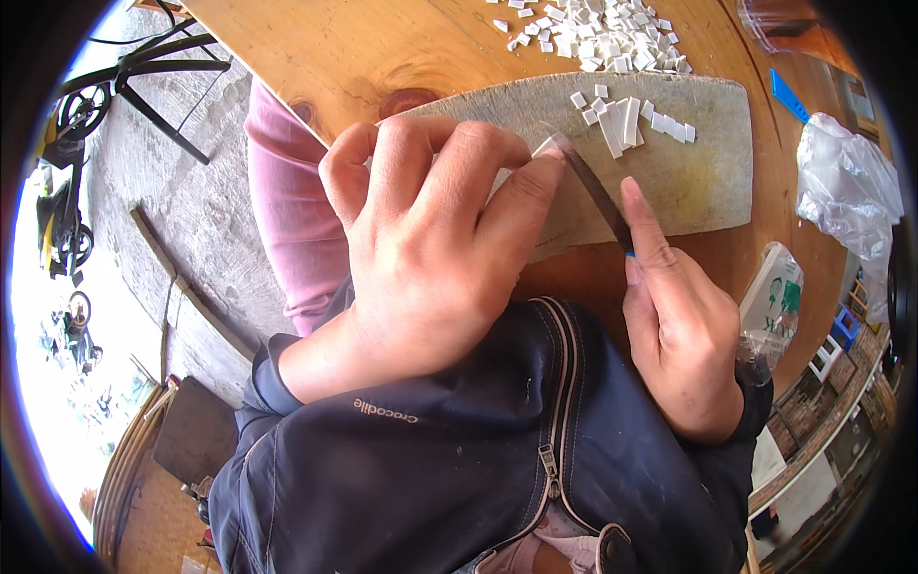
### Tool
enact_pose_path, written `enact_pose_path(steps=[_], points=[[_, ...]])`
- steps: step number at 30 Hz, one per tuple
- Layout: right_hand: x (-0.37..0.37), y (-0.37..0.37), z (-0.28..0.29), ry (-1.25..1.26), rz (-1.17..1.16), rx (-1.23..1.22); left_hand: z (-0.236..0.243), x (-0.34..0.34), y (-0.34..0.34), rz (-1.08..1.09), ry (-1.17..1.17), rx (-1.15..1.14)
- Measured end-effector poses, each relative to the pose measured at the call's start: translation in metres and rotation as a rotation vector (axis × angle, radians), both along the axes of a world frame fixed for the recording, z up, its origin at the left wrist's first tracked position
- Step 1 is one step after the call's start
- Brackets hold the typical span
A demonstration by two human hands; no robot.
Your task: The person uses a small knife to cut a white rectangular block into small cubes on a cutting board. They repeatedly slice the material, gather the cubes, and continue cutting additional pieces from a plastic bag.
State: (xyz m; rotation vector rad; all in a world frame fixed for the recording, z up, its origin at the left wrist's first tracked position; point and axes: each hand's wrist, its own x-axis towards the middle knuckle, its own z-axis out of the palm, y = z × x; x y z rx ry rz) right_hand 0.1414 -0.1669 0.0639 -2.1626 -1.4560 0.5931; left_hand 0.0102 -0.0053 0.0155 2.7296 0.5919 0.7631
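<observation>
My left hand [430, 225] is over the left part of a worn wooden board [722, 163], its thumb and forefinger pinching a small white piece [543, 146]. A knife [600, 196] with a dark, slim, curved blade is in my right hand [688, 330]; a bit of blue shows where the blade meets my grip. The blade's tip is right by my left fingertips and looks blurred. Whether it touches the white piece, I cannot tell. Farther back on the board lie a few white strips [614, 134] and several small white blocks [669, 122].
A heap of small white blocks [617, 33] covers part of the wooden table [316, 43] beyond the board. To the right are a blue-handled tool [788, 94], a crumpled clear plastic bag [846, 172] and a wrapped white-and-green packet [770, 301]. Someone's pink-clothed leg [292, 201] is at the left.
</observation>
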Motion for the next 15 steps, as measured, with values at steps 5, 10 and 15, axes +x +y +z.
enact_pose_path(steps=[5, 10, 15], points=[[0.001, 0.000, 0.000, -0.079, 0.018, -0.050, 0.000, -0.002, 0.001, -0.013, 0.012, -0.014], [-0.001, 0.004, 0.003, -0.169, 0.033, -0.087, 0.006, -0.007, -0.002, -0.012, 0.046, -0.001], [0.003, 0.003, 0.007, -0.094, -0.001, -0.094, 0.005, -0.015, -0.004, 0.006, 0.070, 0.005]])
